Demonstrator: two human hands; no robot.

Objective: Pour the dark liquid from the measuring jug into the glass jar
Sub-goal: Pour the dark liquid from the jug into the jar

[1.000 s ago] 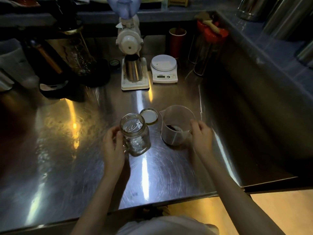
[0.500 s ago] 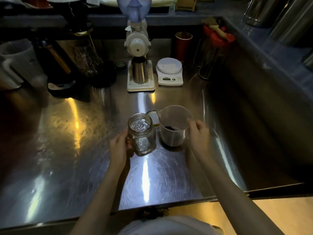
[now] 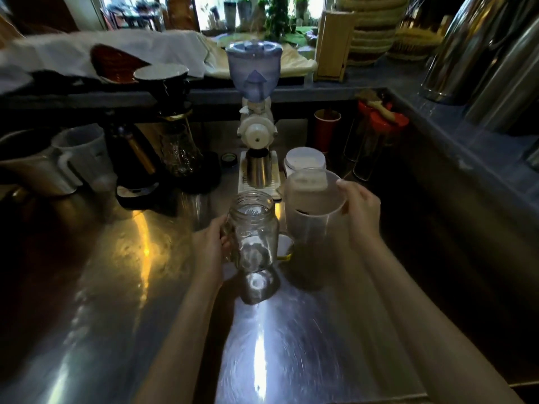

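An open, clear glass jar hangs above the steel counter, lifted clear of its own reflection. My left hand grips its left side at the handle. Just to its right is the translucent plastic measuring jug, raised too and held roughly upright, with a little dark liquid showing low inside. My right hand holds the jug from its right side. The jar's round lid lies on the counter between and below the two vessels.
Behind them stand a white coffee grinder with a steel cup under it and a small white scale. A dark coffee maker and white jugs fill the back left. Red-lidded bottles and a steel wall line the right.
Both hands have lifted their vessels off the counter: the jar and the jug now hang in the air side by side. My head has tipped up, so more of the back shelf shows.
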